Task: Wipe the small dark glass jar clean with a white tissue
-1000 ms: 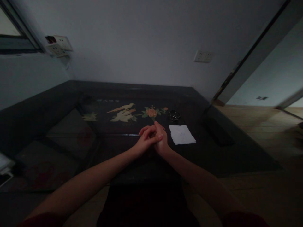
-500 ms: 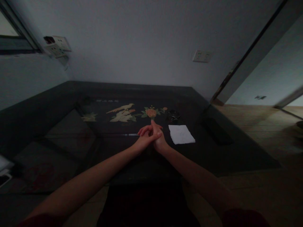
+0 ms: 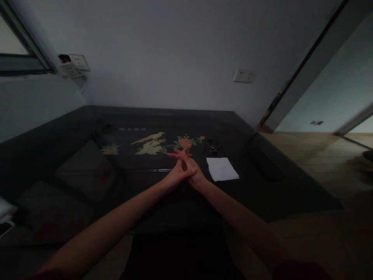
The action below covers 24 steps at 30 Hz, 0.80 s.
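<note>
My left hand and my right hand meet palm to palm over the middle of a dark glass-topped table. Their fingers stretch forward and cross each other at the tips, and my left thumb lies over my right hand. Neither hand holds anything. A white paper napkin lies flat just right of my right hand, apart from it. Beyond the napkin sits a small dark shiny object that I cannot make out. A bird and flower picture shows under the glass just past my fingertips.
The room is dim. A dark flat oblong thing lies near the table's right edge. Wall sockets hang behind the table and more sockets at the left corner. A wooden floor and a doorway lie to the right. Pale items sit at the far left.
My fingers, curled round each other a second ago, have straightened and now cross at the tips. The view has tilted up slightly; the napkin has not moved.
</note>
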Tool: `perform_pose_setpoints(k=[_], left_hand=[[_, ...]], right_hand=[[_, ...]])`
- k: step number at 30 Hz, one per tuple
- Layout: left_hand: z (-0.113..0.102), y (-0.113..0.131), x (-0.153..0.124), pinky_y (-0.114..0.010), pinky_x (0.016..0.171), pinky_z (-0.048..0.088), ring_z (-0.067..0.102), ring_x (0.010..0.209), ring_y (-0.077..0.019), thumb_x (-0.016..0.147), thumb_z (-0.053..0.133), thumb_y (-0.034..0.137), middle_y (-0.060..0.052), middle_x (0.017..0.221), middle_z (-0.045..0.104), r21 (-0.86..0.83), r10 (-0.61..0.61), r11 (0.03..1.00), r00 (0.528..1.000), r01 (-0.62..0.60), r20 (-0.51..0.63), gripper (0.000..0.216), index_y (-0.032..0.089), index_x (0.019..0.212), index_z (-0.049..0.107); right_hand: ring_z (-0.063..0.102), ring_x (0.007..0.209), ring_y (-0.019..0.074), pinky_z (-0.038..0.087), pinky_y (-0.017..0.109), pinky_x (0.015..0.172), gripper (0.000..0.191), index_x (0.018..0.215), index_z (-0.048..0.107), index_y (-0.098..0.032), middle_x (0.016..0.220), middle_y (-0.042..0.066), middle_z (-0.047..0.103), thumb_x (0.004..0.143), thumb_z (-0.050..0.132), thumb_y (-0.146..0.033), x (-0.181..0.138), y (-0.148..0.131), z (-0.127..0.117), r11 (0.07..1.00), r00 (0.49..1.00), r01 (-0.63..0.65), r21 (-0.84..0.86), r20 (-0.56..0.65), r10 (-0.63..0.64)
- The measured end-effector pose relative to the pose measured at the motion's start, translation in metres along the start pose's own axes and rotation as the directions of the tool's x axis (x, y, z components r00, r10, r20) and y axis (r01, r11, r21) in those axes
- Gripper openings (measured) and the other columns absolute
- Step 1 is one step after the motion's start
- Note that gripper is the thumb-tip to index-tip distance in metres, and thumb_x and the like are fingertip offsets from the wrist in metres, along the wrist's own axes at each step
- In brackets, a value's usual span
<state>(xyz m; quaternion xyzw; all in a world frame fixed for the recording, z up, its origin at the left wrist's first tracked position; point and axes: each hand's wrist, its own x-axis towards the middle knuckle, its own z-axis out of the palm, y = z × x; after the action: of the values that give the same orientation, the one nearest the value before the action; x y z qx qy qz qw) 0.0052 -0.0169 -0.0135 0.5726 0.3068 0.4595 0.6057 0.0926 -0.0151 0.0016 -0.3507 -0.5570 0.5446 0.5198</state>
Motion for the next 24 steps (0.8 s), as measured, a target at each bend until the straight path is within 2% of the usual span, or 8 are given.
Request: perform_pose_setpoints(k=[4, 7, 11, 13, 16, 19, 22, 24], left_hand=[[-0.001, 0.004, -0.001, -0.047, 0.109, 0.030, 0.034, 0.134, -0.0324, 0.064, 0.077, 0.042, -0.015, 0.148, 0.028, 0.037, 0.066, 0.997, 0.998, -0.065, -0.019, 0.096, 0.025, 0.142, 0.024], [-0.004, 0.008, -0.002, -0.043, 0.104, 0.038, 0.040, 0.130, -0.0278, 0.071, 0.071, 0.034, -0.011, 0.147, 0.031, 0.069, 0.155, 0.986, 0.986, -0.150, -0.067, 0.077, 0.027, 0.137, 0.031], [-0.007, 0.012, -0.004, -0.037, 0.096, 0.043, 0.055, 0.112, -0.0215, 0.081, 0.058, 0.026, -0.008, 0.117, 0.058, 0.135, 0.218, 0.970, 0.968, -0.201, -0.128, 0.034, 0.020, 0.114, 0.053], [-0.006, 0.011, -0.005, -0.036, 0.092, 0.045, 0.059, 0.099, -0.0198, 0.082, 0.053, 0.022, -0.006, 0.099, 0.063, 0.214, 0.207, 0.960, 0.972, -0.180, -0.114, 0.019, 0.017, 0.099, 0.059], [-0.002, 0.008, -0.008, -0.033, 0.087, 0.046, 0.060, 0.093, -0.0184, 0.082, 0.048, 0.016, -0.005, 0.092, 0.063, 0.354, 0.223, 0.913, 0.974, -0.200, -0.026, 0.016, 0.017, 0.089, 0.062], [0.005, 0.007, -0.013, -0.033, 0.088, 0.045, 0.058, 0.095, -0.0177, 0.081, 0.045, 0.010, -0.006, 0.094, 0.062, 0.504, 0.266, 0.812, 0.955, -0.295, 0.130, 0.021, 0.018, 0.091, 0.062], [0.011, 0.013, -0.020, -0.032, 0.089, 0.045, 0.057, 0.097, -0.0169, 0.081, 0.043, 0.008, -0.006, 0.098, 0.061, 0.573, 0.272, 0.713, 0.912, -0.405, 0.307, 0.025, 0.019, 0.094, 0.063], [0.014, 0.020, -0.023, -0.032, 0.090, 0.045, 0.057, 0.099, -0.0168, 0.082, 0.042, 0.007, -0.007, 0.100, 0.061, 0.591, 0.269, 0.657, 0.877, -0.469, 0.397, 0.027, 0.019, 0.095, 0.063]], right_hand=[[0.046, 0.122, 0.0263, 0.034, 0.040, 0.101, 0.032, 0.088, 0.074, -0.026, 0.123, 0.004, 0.060, 0.078, 0.059, -0.053, 0.004, -0.007, -0.010, 0.998, 0.999, 0.012, 0.065, -0.035, -0.010], [0.052, 0.114, 0.0245, 0.043, 0.038, 0.090, 0.021, 0.089, 0.072, -0.027, 0.114, 0.003, 0.064, 0.072, 0.068, -0.039, 0.010, -0.017, -0.024, 0.979, 0.992, 0.010, 0.206, -0.123, 0.015], [0.053, 0.111, 0.0213, 0.045, 0.037, 0.087, 0.013, 0.084, 0.069, -0.027, 0.108, 0.000, 0.065, 0.072, 0.067, -0.031, 0.015, -0.040, -0.052, 0.967, 0.956, 0.126, 0.222, -0.287, -0.059], [0.053, 0.111, 0.0209, 0.047, 0.038, 0.088, 0.012, 0.084, 0.067, -0.026, 0.108, 0.000, 0.065, 0.073, 0.065, -0.029, 0.016, -0.052, -0.069, 0.966, 0.936, 0.176, 0.190, -0.338, -0.104], [0.055, 0.109, 0.0206, 0.048, 0.039, 0.088, 0.014, 0.088, 0.065, -0.026, 0.110, 0.001, 0.064, 0.075, 0.063, -0.029, 0.017, -0.063, -0.099, 0.974, 0.916, 0.220, 0.057, -0.357, -0.186], [0.056, 0.108, 0.0213, 0.049, 0.039, 0.086, 0.018, 0.094, 0.063, -0.026, 0.108, 0.003, 0.064, 0.078, 0.060, -0.032, 0.022, -0.058, -0.134, 0.955, 0.884, 0.248, -0.165, -0.365, -0.293], [0.059, 0.099, 0.0222, 0.049, 0.041, 0.086, 0.025, 0.098, 0.062, -0.022, 0.105, 0.007, 0.065, 0.080, 0.055, -0.037, 0.029, -0.038, -0.167, 0.825, 0.821, 0.136, -0.549, -0.403, -0.404], [0.059, 0.096, 0.0243, 0.045, 0.046, 0.090, 0.028, 0.096, 0.063, -0.019, 0.100, 0.009, 0.065, 0.078, 0.057, -0.039, 0.034, -0.021, -0.184, 0.792, 0.806, 0.088, -0.604, -0.424, -0.413]])
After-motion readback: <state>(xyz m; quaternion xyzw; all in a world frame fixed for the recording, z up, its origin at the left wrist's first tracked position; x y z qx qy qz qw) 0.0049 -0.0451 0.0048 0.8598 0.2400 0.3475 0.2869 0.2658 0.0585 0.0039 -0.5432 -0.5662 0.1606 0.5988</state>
